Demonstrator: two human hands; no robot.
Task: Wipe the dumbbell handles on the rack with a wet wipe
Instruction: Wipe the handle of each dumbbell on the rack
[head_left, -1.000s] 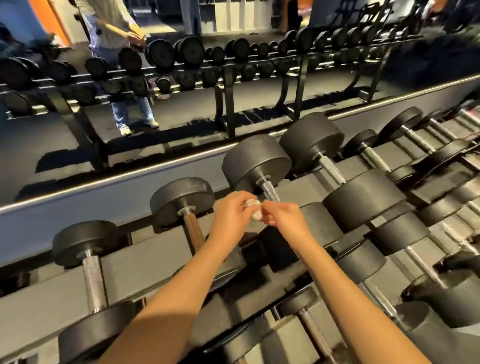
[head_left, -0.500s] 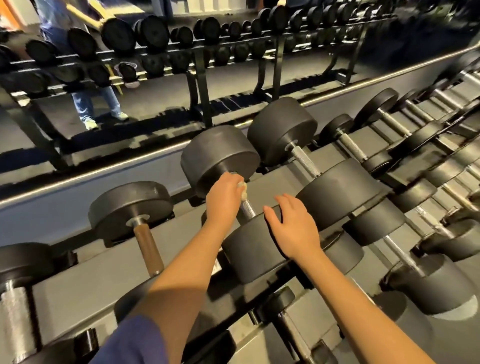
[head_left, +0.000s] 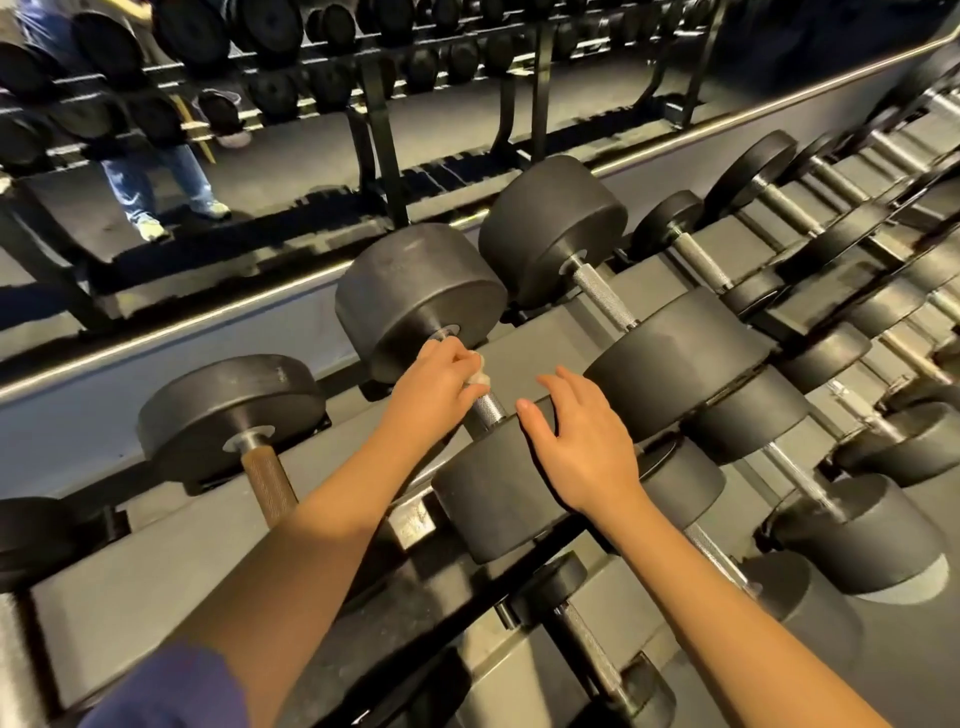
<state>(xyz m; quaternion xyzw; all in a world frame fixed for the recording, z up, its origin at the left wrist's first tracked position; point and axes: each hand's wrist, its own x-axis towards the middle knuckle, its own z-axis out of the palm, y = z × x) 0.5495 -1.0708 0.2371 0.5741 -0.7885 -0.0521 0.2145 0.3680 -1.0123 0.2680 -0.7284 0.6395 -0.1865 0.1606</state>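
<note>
My left hand (head_left: 434, 387) grips the upper end of a knurled steel dumbbell handle (head_left: 489, 410), with a small white wet wipe (head_left: 479, 370) bunched between the fingers and the metal. This dumbbell has a big black far head (head_left: 415, 296) and a near head (head_left: 498, 499). My right hand (head_left: 582, 441) rests with loose fingers on top of the near head. The part of the handle under my left hand is hidden.
The grey rack (head_left: 156, 561) holds a row of black dumbbells: one with a brown handle (head_left: 270, 488) at left, a larger one (head_left: 602, 296) at right, smaller ones further right. Behind is a mirror reflecting a second rack (head_left: 374, 104) and a person's legs (head_left: 156, 182).
Both hands held the wipe together a second ago. My left hand then closed on the handle with the wipe, and my right hand settled on the near head. The view moved closer.
</note>
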